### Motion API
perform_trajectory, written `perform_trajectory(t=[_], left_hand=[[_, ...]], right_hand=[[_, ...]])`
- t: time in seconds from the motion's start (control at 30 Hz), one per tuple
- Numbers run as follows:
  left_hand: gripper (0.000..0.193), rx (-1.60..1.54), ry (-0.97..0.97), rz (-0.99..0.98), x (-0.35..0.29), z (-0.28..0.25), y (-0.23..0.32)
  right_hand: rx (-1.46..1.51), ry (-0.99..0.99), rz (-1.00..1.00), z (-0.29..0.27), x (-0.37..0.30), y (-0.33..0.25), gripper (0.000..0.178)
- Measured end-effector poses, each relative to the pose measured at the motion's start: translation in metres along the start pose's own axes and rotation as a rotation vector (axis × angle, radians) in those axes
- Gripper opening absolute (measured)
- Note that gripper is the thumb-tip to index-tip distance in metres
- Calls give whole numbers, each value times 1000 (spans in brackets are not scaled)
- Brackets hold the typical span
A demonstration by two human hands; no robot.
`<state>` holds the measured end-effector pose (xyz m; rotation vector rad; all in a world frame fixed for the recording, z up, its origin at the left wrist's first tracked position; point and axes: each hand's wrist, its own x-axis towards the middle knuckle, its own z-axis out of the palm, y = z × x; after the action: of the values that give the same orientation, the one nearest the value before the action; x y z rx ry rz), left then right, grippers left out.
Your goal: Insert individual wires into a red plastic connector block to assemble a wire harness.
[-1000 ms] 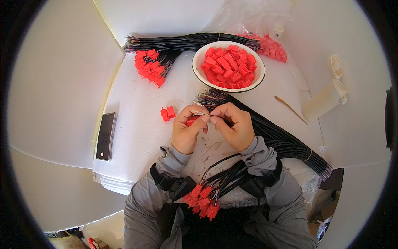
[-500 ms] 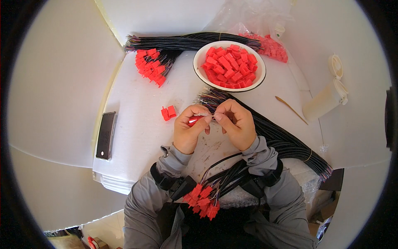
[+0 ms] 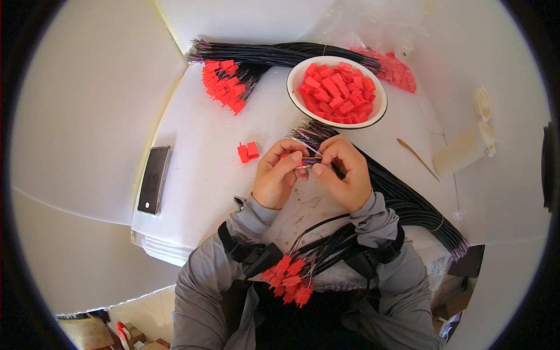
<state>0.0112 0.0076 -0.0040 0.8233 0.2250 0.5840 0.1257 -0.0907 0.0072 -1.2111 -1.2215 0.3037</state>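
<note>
Over the middle of the white work surface, my left hand (image 3: 276,175) pinches a red plastic connector housing (image 3: 303,165), mostly covered by its fingers. Thin coloured wires (image 3: 313,158) run from there to my right hand (image 3: 349,175), whose thumb and forefinger are closed on them. A pale wire (image 3: 305,146) slants up above the fingers. Just behind my hands a thick bundle of black cables (image 3: 402,189) begins with bare-ended wires and stretches to the right. Two loose red housings (image 3: 248,152) lie left of my left hand. Cables with red connectors (image 3: 290,280) rest near my lap.
A white bowl (image 3: 293,96) full of red housings stands behind, beside a plastic bag (image 3: 399,73) of more. Another black cable bundle (image 3: 262,51) and connector-fitted cables (image 3: 224,87) lie at the back left. A phone (image 3: 154,179), a thin brown stick (image 3: 418,158) and a lidded cup (image 3: 464,153) flank them.
The whole view has shifted slightly. Between my fingertips, the coloured wires are now spread and more visible, with a pale wire sticking up. Both hands keep their pinch.
</note>
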Motion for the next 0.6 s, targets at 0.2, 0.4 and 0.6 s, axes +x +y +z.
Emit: perform_trajectory(t=[0.2,0.4,0.6], left_hand=[[23,-97,-70,91,1,-6,-1],[25,-5,-73,162,3,-5,-3],[24,26,-89,191,4,-6,-8]], right_hand=[[7,70,53,0,-1,6,13],[46,128,26,1,-1,7,13],[-41,105,-6,-3,0,7,14]])
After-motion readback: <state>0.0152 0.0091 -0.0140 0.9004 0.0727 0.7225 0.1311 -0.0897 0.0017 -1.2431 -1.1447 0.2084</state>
